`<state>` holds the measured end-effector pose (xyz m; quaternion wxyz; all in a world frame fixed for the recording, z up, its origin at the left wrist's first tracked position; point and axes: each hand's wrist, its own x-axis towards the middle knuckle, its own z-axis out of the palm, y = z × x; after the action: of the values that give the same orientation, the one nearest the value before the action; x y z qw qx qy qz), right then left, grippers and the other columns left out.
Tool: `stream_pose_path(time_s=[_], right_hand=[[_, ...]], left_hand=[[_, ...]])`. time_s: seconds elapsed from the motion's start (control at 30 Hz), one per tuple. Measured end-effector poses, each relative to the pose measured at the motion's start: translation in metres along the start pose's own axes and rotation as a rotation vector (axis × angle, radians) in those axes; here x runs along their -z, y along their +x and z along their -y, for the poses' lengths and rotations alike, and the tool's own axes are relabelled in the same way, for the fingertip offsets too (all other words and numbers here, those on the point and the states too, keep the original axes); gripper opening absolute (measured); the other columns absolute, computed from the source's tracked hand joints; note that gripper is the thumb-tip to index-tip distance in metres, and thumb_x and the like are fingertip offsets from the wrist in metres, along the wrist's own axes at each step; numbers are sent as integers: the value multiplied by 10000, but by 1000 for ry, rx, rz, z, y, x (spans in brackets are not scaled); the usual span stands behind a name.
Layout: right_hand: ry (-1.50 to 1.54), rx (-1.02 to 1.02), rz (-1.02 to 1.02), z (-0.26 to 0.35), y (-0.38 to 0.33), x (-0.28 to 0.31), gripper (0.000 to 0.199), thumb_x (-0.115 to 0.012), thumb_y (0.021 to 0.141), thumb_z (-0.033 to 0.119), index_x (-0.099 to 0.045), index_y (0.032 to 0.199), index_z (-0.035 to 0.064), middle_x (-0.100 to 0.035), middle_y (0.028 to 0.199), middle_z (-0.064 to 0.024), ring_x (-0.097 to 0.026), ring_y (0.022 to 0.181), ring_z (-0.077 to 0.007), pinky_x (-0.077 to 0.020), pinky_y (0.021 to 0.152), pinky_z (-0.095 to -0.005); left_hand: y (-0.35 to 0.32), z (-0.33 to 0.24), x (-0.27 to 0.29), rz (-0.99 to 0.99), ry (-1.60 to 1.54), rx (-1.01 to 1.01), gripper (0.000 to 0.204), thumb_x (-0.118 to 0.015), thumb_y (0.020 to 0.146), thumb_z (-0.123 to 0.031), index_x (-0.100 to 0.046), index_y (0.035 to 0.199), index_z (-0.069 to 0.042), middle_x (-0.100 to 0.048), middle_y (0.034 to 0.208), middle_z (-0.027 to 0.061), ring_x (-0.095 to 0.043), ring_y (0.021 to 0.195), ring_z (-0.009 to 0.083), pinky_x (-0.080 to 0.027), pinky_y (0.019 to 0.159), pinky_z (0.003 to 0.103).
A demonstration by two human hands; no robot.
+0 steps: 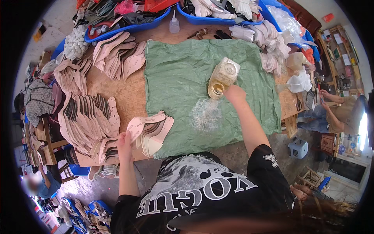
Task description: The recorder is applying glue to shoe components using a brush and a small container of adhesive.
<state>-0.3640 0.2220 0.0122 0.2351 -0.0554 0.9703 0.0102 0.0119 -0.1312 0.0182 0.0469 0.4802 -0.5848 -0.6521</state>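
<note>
Glue jar (223, 76) lies tipped on the green cloth (179, 74), my right hand (234, 93) gripping its mouth, contents unclear; my left hand (124, 145) presses flat on fanned insoles (150, 130), fingers partly hidden, squeeze bottle (174, 24) behind

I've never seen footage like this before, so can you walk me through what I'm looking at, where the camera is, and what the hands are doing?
A fisheye camera worn on a person's head looks down at their own two bare hands, so straight edges bend. The right hand reaches out to a yellowish clear plastic jar lying tilted on a green woven sheet, and seems to grip it. The left hand rests on a fanned stack of pale shoe insoles. More insoles cover the wooden table; blue trays line its far edge.
</note>
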Motion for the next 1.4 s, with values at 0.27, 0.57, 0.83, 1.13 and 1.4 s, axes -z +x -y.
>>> stream_pose_path(time_s=[0.27, 0.57, 0.83, 1.13, 1.4], right_hand=[[14, 6, 64, -5, -32, 18, 430, -608, 819, 446, -688, 978, 55, -682, 973, -134, -656, 911, -302, -524, 735, -409], [81, 20, -5, -11, -49, 2, 495, -592, 831, 502, -682, 937, 27, -677, 946, -160, -646, 898, -332, -509, 737, -430], [172, -59, -83, -11, -55, -19, 492, -559, 849, 506, -686, 913, 35, -676, 923, -158, -645, 878, -346, -504, 719, -443], [450, 209, -184, -25, -123, -64, 561, -532, 864, 516, -614, 626, 14, -567, 599, -188, -566, 574, -361, -414, 533, -456], [775, 427, 9, 6, -242, -109, 480, -598, 862, 423, -566, 599, 22, -484, 511, -156, -487, 465, -337, -376, 466, -423]], left_hand=[[-67, -13, -65, 311, -264, 90, 221, -453, 992, -203, -447, 1173, -76, -628, 951, 58, -629, 699, 129, -509, 587, 222], [-75, 4, -93, 589, -162, 236, 200, -478, 969, -158, -427, 1149, -87, -634, 872, 78, -573, 548, 121, -370, 390, 202], [-85, 8, -116, 468, -65, 230, 211, -509, 954, -180, -457, 1133, -80, -613, 814, 38, -506, 530, 73, -297, 389, 191], [-66, 26, -135, 456, -1, 216, 234, -528, 948, -255, -462, 1104, -93, -595, 695, 41, -361, 409, 50, -230, 353, 205], [-54, 24, -137, 440, -35, 293, 188, -517, 955, -238, -472, 1067, -94, -569, 694, 52, -362, 404, 47, -211, 345, 187]])
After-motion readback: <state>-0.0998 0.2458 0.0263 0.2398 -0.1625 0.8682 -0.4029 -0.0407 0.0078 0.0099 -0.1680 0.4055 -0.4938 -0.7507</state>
